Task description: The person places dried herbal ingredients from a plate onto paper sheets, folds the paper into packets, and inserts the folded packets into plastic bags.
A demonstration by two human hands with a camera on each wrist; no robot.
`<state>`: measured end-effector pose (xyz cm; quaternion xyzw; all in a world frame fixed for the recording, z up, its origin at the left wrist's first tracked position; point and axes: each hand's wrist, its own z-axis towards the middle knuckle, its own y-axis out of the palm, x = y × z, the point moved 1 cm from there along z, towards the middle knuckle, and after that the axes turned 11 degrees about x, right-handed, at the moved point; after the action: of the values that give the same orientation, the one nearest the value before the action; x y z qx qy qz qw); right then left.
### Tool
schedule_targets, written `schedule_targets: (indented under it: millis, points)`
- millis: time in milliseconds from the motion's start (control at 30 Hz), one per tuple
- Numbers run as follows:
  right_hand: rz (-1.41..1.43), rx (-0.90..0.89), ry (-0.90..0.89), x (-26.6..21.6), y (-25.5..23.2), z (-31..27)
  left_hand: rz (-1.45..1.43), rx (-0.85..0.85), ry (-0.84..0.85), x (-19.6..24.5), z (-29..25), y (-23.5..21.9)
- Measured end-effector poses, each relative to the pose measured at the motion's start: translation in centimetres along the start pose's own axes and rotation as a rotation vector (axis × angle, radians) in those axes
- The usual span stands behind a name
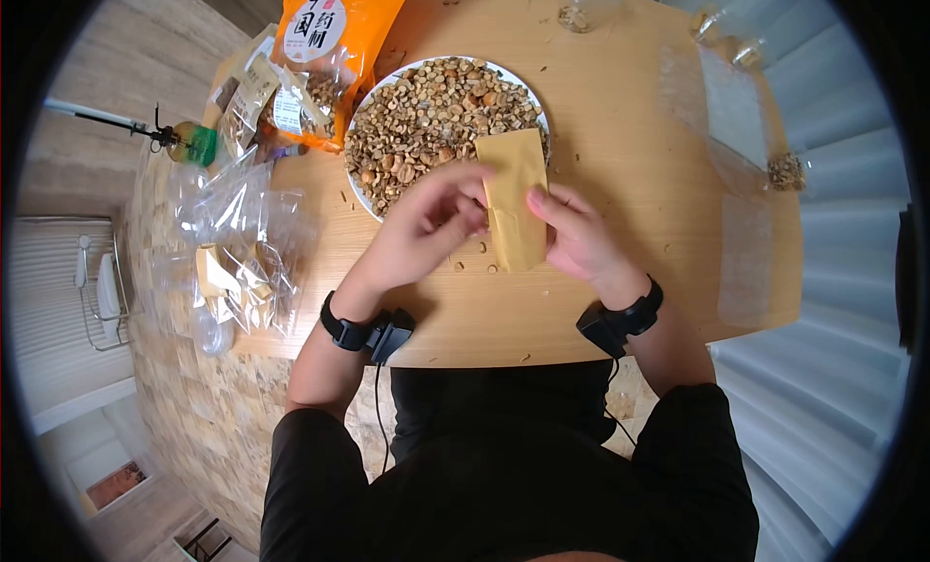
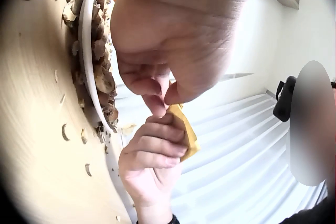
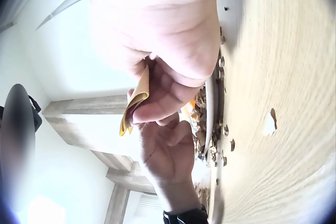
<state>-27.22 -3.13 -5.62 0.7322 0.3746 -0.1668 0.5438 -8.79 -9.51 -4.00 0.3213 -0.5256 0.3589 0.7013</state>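
Over the near edge of a white plate (image 1: 528, 84) heaped with dried brown slices and chunks, both hands hold a tan paper bag (image 1: 518, 208). My right hand (image 1: 584, 234) grips its right side, thumb on the front and fingers behind. The left hand (image 1: 426, 223) has its thumb and curled fingers gathered at the bag's left edge, where the left wrist view shows them pinching near a corner of the paper (image 2: 190, 148). From the right wrist, the bag (image 3: 135, 100) appears folded and flat, its inside hidden.
An orange printed pouch (image 1: 363, 24) stands behind the plate at left. Clear plastic bags (image 1: 242, 203) lie at the table's left, near a green spray bottle (image 1: 194, 143). Small clear bags with dried pieces (image 1: 785, 171) lie far right. Loose bits (image 1: 492, 268) are scattered by the plate.
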Motion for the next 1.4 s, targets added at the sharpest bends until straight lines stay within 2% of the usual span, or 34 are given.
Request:
schedule_targets:
  millis: [33,67,133,200,333,400,467,533,567,633,733,867,933,1067,1133,1233,1333,1400]
  points:
    - [-0.001,0.000,-0.002,0.1,-0.3,0.1,0.124,-0.129,-0.141,0.4,-0.3,-0.7]
    - [-0.020,0.002,0.004,0.5,-0.9,0.3,0.123,-0.129,-0.141,0.6,-0.2,-0.8]
    - [-0.038,0.003,0.009,0.9,-1.4,0.5,0.294,-0.164,-0.028,1.1,0.1,-0.7]
    - [-0.164,0.029,-0.005,1.2,-1.6,0.6,0.292,-0.169,-0.014,1.3,0.3,-0.7]
    - [-0.152,0.053,-0.042,0.9,-1.2,0.5,0.299,-0.167,-0.006,2.3,0.3,-0.1]
    - [-0.192,0.005,-0.014,0.7,-1.2,0.4,0.285,-0.172,0.016,1.8,0.3,-0.4]
    - [-0.196,0.037,0.009,0.3,-0.6,0.1,0.273,-0.180,0.037,1.1,0.4,-0.7]
    - [-0.198,0.071,0.032,0.3,-0.6,0.1,0.282,-0.204,0.176,0.8,0.5,-0.7]
    - [-0.218,0.062,0.029,0.2,-0.9,0.2,0.282,-0.204,0.175,0.8,0.4,-0.7]
    - [-0.240,0.053,0.025,0.2,-1.3,0.3,0.284,-0.138,0.024,0.7,0.1,-0.7]
    - [-0.288,0.047,-0.009,0.3,-1.2,0.4,0.349,-0.117,-0.055,1.6,0.2,-0.3]
    - [-0.374,0.072,-0.042,0.2,-0.6,0.3,0.314,-0.112,-0.055,0.7,0.1,-0.5]
    - [-0.433,0.072,-0.060,0.1,-0.5,0.2,0.364,-0.167,0.126,0.3,0.3,-1.1]
    - [-0.421,0.043,-0.058,0.1,-1.1,0.5,0.370,-0.166,0.108,0.3,0.2,-1.0]
    - [-0.387,0.021,-0.069,0.4,-1.4,0.6,0.376,-0.129,0.020,0.9,0.2,-0.3]
    - [-0.378,0.027,-0.079,0.4,-0.9,0.5,0.300,-0.109,0.102,0.8,-0.2,0.8]
    - [-0.463,0.022,-0.043,0.1,-0.2,0.2,0.313,-0.178,0.103,0.6,0.2,-0.2]
    - [-0.479,0.019,-0.045,0.2,-0.3,0.3,0.307,-0.164,0.074,0.8,0.1,-0.1]
